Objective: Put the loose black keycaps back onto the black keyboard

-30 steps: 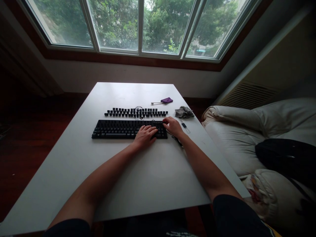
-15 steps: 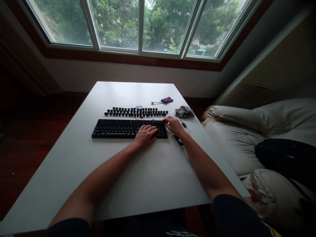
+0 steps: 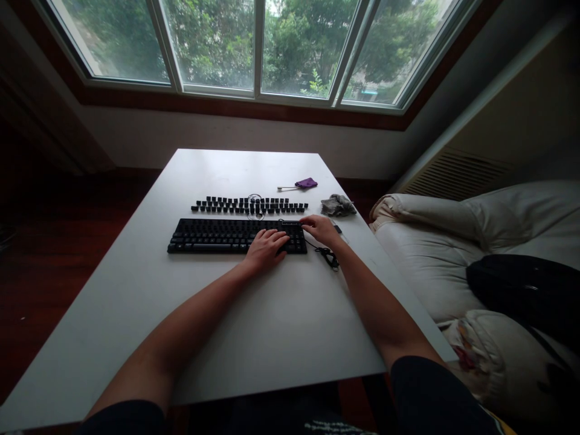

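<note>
A black keyboard (image 3: pixel 211 235) lies on the white table (image 3: pixel 267 326). Across its right part rests my left hand (image 3: pixel 266 248), palm down with the fingers stretched out and holding nothing. At the keyboard's upper right corner, my right hand (image 3: pixel 319 228) has thumb and fingers pressed together; whatever is between the fingertips is too small to make out. Behind the keyboard, loose black keycaps (image 3: pixel 235 208) stand in rows. A thin wire tool (image 3: pixel 256 215) lies among them. The keyboard's coiled black cable (image 3: pixel 330 258) sits below my right wrist.
A crumpled grey cloth (image 3: pixel 338 205) lies near the table's right edge, with a small dark item (image 3: pixel 338 229) partly behind my right wrist. Farther back are a purple cloth (image 3: pixel 306 182) and a thin stick (image 3: pixel 290 188). A pale sofa (image 3: pixel 426 260) with a dark bag (image 3: pixel 521 290) adjoins the right side.
My right hand has shifted very slightly to the right and down at the keyboard's corner. My left hand stays in place.
</note>
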Demonstrator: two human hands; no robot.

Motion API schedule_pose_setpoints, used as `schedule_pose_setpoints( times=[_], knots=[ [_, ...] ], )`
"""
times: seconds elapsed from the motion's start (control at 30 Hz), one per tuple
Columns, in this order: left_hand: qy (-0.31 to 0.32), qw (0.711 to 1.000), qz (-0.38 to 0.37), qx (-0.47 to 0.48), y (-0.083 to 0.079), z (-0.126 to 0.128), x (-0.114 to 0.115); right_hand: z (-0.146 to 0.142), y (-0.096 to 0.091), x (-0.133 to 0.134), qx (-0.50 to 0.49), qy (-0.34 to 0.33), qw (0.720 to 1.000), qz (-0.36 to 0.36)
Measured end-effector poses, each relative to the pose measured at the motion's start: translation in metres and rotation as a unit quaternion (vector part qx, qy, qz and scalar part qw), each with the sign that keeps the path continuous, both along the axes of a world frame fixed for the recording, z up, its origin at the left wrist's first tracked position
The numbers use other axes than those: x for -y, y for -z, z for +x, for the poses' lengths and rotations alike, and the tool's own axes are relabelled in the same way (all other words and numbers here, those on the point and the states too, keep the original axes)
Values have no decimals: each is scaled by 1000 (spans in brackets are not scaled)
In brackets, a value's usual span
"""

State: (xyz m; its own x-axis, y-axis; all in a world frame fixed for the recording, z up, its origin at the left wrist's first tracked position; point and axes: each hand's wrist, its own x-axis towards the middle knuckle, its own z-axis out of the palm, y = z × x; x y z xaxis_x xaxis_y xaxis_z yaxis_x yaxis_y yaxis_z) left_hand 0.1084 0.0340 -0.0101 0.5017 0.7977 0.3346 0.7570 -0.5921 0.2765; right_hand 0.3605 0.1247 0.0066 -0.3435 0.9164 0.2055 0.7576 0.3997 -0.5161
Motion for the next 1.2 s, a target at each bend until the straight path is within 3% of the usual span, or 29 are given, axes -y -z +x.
schedule_pose_setpoints(
  times=[0.37, 0.87, 1.07, 1.13, 1.2],
  knots=[
    [5, 1000, 7, 6, 2, 0, -1, 2, -3, -1, -22, -5, 1000, -20],
    [1, 1000, 2, -2, 0, 1, -1, -13, -12, 12, 111, -39, 992, 52],
    [0, 1000, 7, 0, 1, 0, -1, -5, -11, 7, -4, -37, 998, 51],
    [1, 1000, 7, 2, 2, 0, -2, -6, -12, 3, -95, -6, 994, 45],
    [1, 1000, 7, 4, 3, 1, -2, -9, -13, 0, -225, 23, 974, 13]
  ],
)
